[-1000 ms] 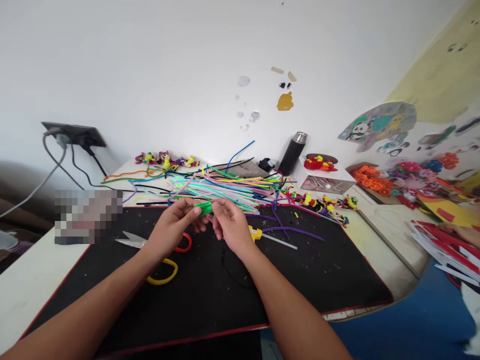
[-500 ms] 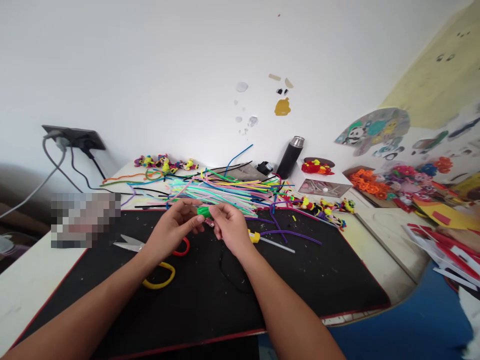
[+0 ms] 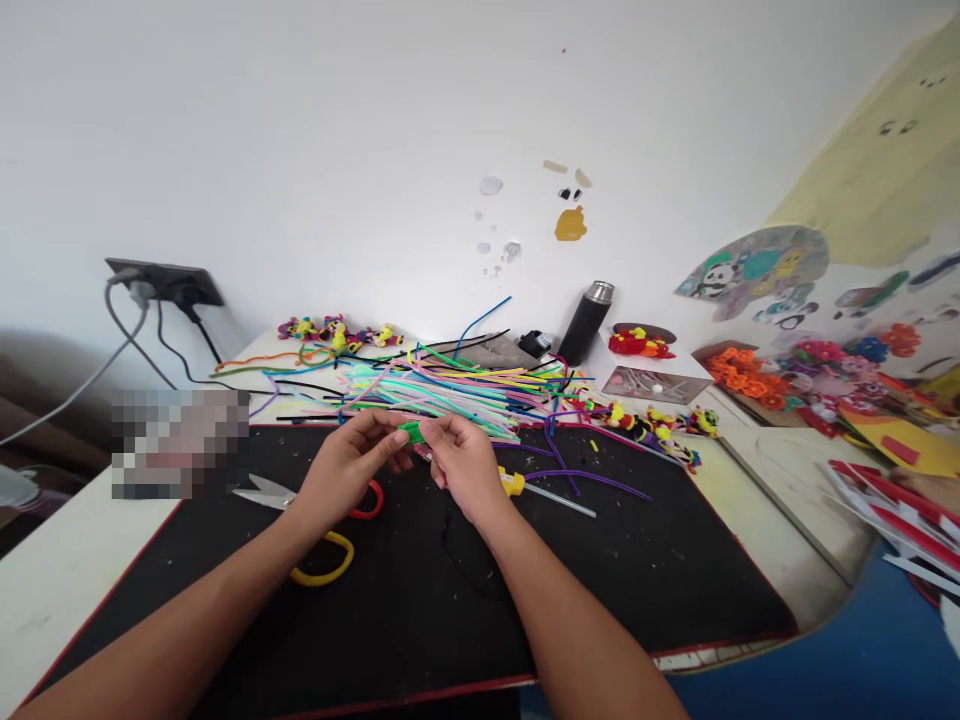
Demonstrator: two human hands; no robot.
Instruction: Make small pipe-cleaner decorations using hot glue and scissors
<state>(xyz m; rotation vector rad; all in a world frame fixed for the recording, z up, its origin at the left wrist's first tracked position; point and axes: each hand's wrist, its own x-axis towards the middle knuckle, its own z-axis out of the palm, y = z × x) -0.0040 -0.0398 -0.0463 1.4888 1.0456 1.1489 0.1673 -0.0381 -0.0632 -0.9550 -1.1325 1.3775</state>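
Between the fingertips of both hands is a small green pipe-cleaner piece (image 3: 412,432), partly covered by the fingers. My left hand (image 3: 358,462) pinches its left end, while my right hand (image 3: 466,462) grips the right end. A bit of pink shows below it between the hands. Under my left wrist lie scissors (image 3: 322,575) with one yellow and one red handle, blades pointing left. A yellow-handled tool with a clear rod (image 3: 559,499) rests on the black mat (image 3: 420,610), just right of my right hand. Purple pipe cleaners (image 3: 600,474) lie beyond it.
A heap of colourful pipe cleaners (image 3: 450,390) spreads behind the mat. Small yellow-and-red figures (image 3: 652,425) lie at its right, more (image 3: 337,330) at the back left. A black flask (image 3: 587,325) stands beside a box (image 3: 656,380). Orange pipe-cleaner flowers (image 3: 742,375) sit farther right.
The view has shifted slightly, so everything appears a little lower and to the right. Both hands keep hold of the green piece, and more of it is covered by the fingers.
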